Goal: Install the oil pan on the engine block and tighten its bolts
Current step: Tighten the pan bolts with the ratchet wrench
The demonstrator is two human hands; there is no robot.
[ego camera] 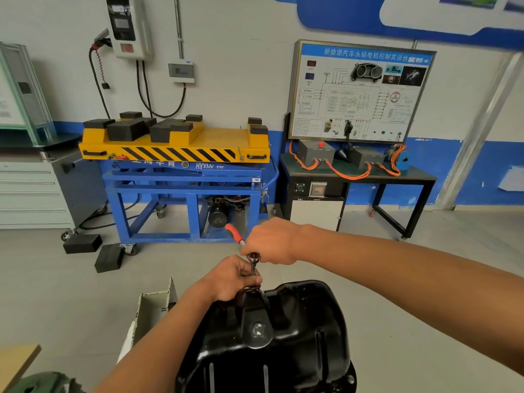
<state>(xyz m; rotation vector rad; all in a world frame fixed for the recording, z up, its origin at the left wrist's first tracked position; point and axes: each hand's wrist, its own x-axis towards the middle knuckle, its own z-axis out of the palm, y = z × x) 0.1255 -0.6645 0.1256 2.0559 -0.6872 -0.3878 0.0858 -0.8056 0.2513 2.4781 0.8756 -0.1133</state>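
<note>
A glossy black oil pan (297,336) sits upside down in the lower middle of the view, with a drain plug (258,329) on its sloped face and a bolt (351,379) on its near right flange. The engine block beneath it is hidden. A ratchet wrench (234,232) with a red handle stands over the pan's far edge. My left hand (231,279) pinches the ratchet's socket extension (253,268) just above the flange. My right hand (269,242) grips the ratchet's shaft near its head.
A blue lift cart with a yellow top (175,148) stands ahead, with black rubber blocks (109,256) on the floor by it. A training bench with orange cables (357,165) is at the right, grey drawers (31,191) at the left, and a pale metal bracket (154,304) beside the pan.
</note>
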